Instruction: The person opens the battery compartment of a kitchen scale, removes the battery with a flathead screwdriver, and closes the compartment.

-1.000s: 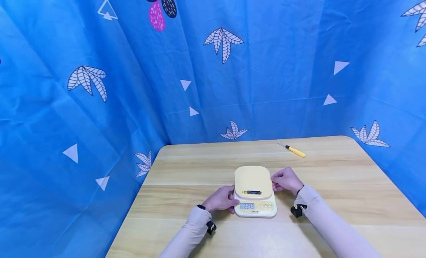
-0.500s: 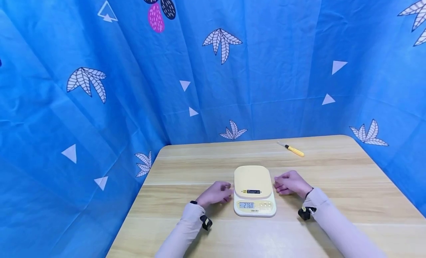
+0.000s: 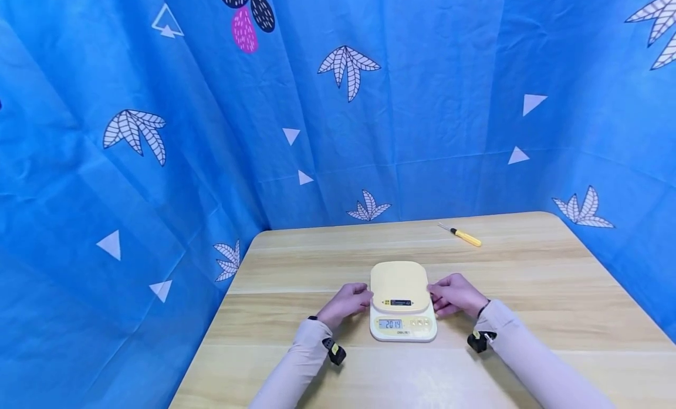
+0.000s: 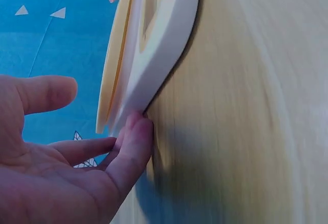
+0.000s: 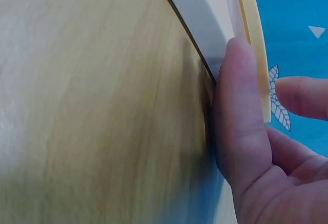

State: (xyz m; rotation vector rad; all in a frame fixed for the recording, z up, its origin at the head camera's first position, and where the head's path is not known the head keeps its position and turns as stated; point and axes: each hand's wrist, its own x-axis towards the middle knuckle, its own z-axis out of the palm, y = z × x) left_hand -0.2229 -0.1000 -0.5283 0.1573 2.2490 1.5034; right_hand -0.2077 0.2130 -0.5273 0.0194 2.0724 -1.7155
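A kitchen scale (image 3: 399, 280) with a pale yellow platform and white base lies on the table, its lit display (image 3: 391, 324) showing digits. At its left side is my left hand (image 3: 343, 306); in the left wrist view the fingertips (image 4: 137, 131) touch the base's lower edge while the thumb stays off the platform. My right hand (image 3: 458, 294) is at the opposite side. From the right wrist, a finger (image 5: 241, 101) lies along the white base (image 5: 200, 19), and the thumb (image 5: 302, 96) hovers apart from the platform. The scale's underside is hidden.
A screwdriver (image 3: 468, 239) with a yellow handle lies on the wooden table (image 3: 306, 256), toward the back right. Blue patterned curtain (image 3: 422, 115) hangs behind the table and along its sides.
Both hands drew slightly away from the scale's sides half a second ago, and now have come back in against it. The displayed digits have changed. The scale stays in place.
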